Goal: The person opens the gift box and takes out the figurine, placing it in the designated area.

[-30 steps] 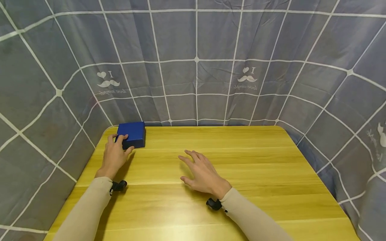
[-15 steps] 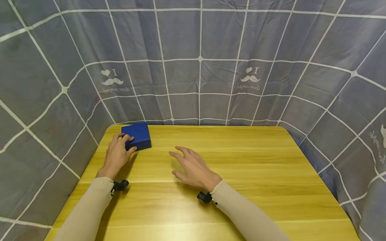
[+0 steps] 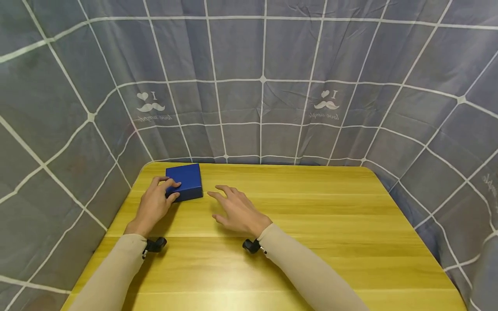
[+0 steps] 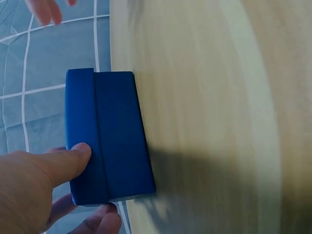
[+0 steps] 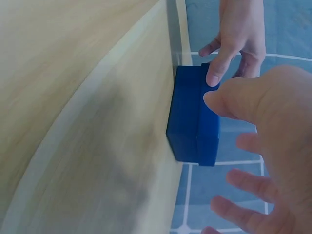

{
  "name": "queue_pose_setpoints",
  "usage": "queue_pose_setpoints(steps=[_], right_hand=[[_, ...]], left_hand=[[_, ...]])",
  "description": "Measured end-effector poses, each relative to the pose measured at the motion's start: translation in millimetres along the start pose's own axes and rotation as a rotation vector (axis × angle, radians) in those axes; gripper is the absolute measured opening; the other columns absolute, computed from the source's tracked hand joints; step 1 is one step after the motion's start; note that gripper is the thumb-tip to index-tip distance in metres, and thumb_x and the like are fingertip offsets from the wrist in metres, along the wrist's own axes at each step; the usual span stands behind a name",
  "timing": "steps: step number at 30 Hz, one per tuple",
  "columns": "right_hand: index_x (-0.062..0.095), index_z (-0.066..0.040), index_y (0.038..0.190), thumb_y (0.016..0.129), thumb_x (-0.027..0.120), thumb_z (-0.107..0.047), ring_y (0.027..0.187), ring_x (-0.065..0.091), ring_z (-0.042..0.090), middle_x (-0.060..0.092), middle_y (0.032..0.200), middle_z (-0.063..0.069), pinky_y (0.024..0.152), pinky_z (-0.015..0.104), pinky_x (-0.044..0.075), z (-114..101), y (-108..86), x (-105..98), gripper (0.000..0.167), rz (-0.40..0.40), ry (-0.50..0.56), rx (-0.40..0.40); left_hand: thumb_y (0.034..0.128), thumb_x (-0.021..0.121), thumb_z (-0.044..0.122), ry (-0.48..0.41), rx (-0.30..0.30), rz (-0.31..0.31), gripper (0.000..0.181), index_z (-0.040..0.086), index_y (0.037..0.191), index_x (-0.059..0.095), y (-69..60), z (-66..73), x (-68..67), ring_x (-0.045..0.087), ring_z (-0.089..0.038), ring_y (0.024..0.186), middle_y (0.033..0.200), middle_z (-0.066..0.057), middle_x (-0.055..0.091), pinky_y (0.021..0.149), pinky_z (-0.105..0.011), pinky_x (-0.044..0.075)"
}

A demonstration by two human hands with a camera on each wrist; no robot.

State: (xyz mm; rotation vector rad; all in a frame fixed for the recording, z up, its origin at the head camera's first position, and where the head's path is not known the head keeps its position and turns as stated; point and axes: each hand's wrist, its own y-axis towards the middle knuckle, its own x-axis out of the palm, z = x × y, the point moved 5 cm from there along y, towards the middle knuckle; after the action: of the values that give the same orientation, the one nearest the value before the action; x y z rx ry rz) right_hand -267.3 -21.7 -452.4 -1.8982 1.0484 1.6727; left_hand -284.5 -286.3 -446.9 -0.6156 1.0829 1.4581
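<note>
A blue lidded box [image 3: 184,178] lies flat near the table's far left corner. My left hand [image 3: 152,203] grips its near left corner: the thumb is on the lid's front side, and the other fingers reach over the top and left side. In the left wrist view, the seam between lid and base shows on the box [image 4: 114,139], and some fingertips are at its left end. My right hand [image 3: 239,211] hovers to the right of the box, apart from it, fingers spread and holding nothing. The right wrist view shows the box [image 5: 192,114] beyond my right thumb.
The wood-grain table [image 3: 311,242] spreads out in front and to the right. A grey curtain [image 3: 284,99] with white grid lines encloses its back and both sides. A small black device is strapped to each wrist.
The box has slid a little to the right and turned slightly, with my left hand on it. My right hand has moved left towards the box. The head view has shifted slightly.
</note>
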Motion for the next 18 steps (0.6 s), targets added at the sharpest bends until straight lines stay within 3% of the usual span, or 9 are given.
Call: queue_pose_setpoints(steps=[8,18], right_hand=[[0.045,-0.025,0.181,0.116,0.073,-0.041,0.162,0.058,0.038,0.042,0.187,0.012,0.132,0.057,0.053,-3.5,18.2,13.5,0.072,-0.025,0.038,-0.006],[0.038,-0.024,0.184,0.117,0.073,-0.036,0.157,0.060,0.041,0.033,0.192,0.009,0.126,0.059,0.058,-2.9,28.4,27.2,0.077,-0.020,0.075,-0.001]], left_hand=[[0.1106,0.082,0.015,0.003,0.063,0.030,0.035,0.004,0.144,0.081,-8.4,9.4,4.3,0.065,-0.057,0.144,0.160,-0.036,0.059,0.112,-0.075,0.059],[0.1101,0.083,0.015,0.022,0.094,0.034,0.037,0.006,0.146,0.081,-20.4,19.1,9.9,0.069,-0.056,0.141,0.162,-0.036,0.058,0.108,-0.071,0.064]])
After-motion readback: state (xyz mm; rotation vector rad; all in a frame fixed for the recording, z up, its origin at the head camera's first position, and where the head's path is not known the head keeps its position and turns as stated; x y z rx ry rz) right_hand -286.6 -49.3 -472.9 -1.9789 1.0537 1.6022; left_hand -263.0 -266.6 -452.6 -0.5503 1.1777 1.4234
